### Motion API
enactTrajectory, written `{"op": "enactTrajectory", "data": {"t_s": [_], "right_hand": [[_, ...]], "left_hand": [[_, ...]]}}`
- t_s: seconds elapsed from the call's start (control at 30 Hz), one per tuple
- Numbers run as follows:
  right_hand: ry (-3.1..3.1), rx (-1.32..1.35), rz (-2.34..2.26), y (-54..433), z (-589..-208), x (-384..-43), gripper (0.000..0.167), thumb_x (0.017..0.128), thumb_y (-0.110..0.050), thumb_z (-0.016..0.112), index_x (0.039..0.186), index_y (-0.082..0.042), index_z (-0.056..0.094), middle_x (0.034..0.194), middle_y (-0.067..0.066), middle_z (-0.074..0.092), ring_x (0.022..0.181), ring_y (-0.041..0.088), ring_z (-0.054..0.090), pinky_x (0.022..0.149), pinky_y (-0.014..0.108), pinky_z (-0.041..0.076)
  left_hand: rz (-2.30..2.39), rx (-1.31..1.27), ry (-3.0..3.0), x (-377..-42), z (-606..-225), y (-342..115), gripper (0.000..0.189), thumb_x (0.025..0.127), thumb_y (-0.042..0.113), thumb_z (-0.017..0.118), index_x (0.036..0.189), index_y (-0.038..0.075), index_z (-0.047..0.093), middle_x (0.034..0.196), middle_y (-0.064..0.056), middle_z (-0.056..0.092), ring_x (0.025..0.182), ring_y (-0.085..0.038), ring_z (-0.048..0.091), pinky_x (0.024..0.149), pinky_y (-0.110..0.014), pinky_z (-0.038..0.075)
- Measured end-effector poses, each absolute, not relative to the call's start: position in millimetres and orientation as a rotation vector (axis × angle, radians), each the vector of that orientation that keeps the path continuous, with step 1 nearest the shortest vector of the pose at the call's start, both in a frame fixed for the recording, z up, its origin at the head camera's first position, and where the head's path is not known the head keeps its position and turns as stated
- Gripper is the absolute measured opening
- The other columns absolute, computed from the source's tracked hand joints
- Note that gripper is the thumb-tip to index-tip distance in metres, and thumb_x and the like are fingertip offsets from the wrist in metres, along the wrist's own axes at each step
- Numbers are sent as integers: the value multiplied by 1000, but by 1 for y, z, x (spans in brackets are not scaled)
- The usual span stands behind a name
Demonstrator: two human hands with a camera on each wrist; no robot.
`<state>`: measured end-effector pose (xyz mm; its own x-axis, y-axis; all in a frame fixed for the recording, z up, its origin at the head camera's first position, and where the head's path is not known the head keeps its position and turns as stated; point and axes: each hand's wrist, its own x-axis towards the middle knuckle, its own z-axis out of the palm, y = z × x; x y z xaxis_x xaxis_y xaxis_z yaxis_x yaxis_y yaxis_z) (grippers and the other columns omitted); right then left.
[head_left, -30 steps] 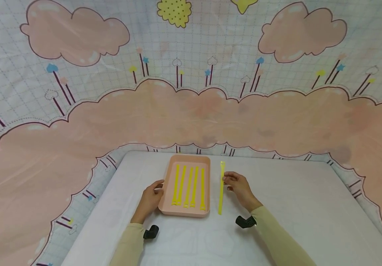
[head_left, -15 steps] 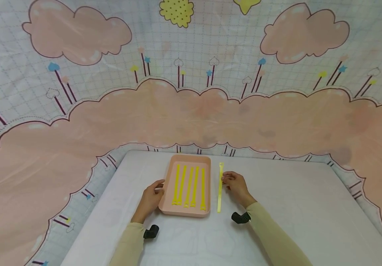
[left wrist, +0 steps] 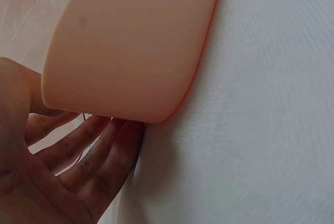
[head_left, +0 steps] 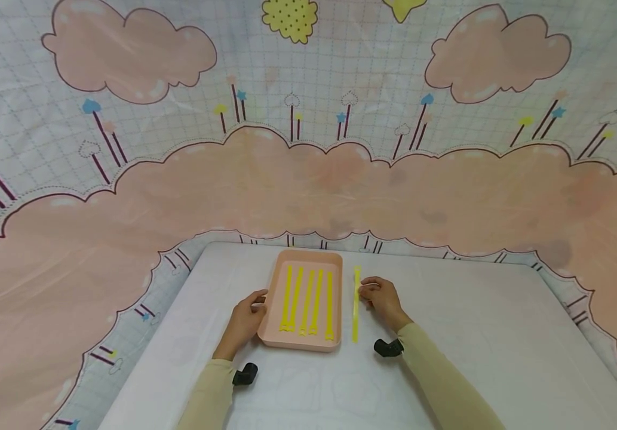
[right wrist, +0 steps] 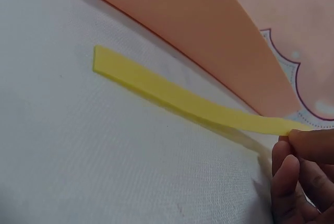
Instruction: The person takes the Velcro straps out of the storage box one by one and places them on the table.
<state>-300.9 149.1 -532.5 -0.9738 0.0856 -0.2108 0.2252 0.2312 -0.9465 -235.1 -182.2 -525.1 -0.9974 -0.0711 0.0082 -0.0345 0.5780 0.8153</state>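
Note:
My right hand pinches a flat yellow strip between thumb and fingers, just right of the tray. In the right wrist view the strip is thin and slightly bent, its plain square end pointing away from the fingers and its shadow on the table. My left hand rests at the left side of the peach tray. In the left wrist view its fairly straight fingers touch the tray wall; some fingertips are hidden behind it. Several similar yellow strips with notched, wider near ends lie side by side in the tray.
The tray stands on a white-covered table, near its far edge. A printed cloth backdrop with clouds rises behind the table. A black wrist device sits at the right cuff, another black device at the left.
My right hand has shifted slightly left with the yellow strip, bringing it a little nearer the tray. The left hand and the tray hold their places; the head view has shifted slightly.

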Motion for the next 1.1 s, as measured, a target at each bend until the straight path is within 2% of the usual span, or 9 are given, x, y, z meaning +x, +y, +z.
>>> {"op": "enactTrajectory", "data": {"t_s": [0.23, 0.4, 0.73, 0.97, 1.1], "right_hand": [[2369, 276, -1871, 150, -533, -302, 25, 88, -3, 66, 113, 0, 63, 84, 2, 73, 64, 9, 60, 55, 24, 48], [2339, 260, -1913, 151, -533, -302, 29, 88, -1, 65, 116, 2, 60, 88, 6, 74, 63, 8, 61, 56, 23, 50], [2316, 276, -1926, 151, -533, -299, 26, 91, -3, 65, 116, 2, 59, 91, 9, 73, 69, 9, 63, 60, 24, 54], [2324, 290, -1941, 152, -531, -294, 26, 91, -6, 67, 115, 1, 60, 90, 6, 71, 71, 10, 63, 61, 23, 55], [2341, 277, -1928, 155, -529, -290, 26, 91, -8, 67, 115, 0, 61, 94, 9, 71, 73, 10, 64, 63, 24, 55]], "left_hand": [[-1419, 91, -2760, -235, -525, -182, 43, 96, 10, 55, 140, 11, 54, 129, -19, 62, 109, -33, 65, 89, -46, 55], [-1414, 85, -2755, -234, -525, -182, 43, 96, 10, 55, 139, 10, 55, 128, -18, 63, 109, -33, 65, 89, -46, 55], [-1407, 62, -2746, -234, -526, -181, 43, 96, 8, 55, 139, 10, 55, 127, -19, 63, 110, -34, 65, 91, -47, 54], [-1405, 64, -2744, -235, -528, -181, 43, 96, 8, 56, 139, 8, 55, 127, -19, 64, 111, -34, 65, 92, -47, 54], [-1390, 71, -2747, -235, -526, -181, 43, 96, 8, 56, 139, 8, 55, 126, -19, 64, 110, -34, 66, 91, -47, 55]]}}
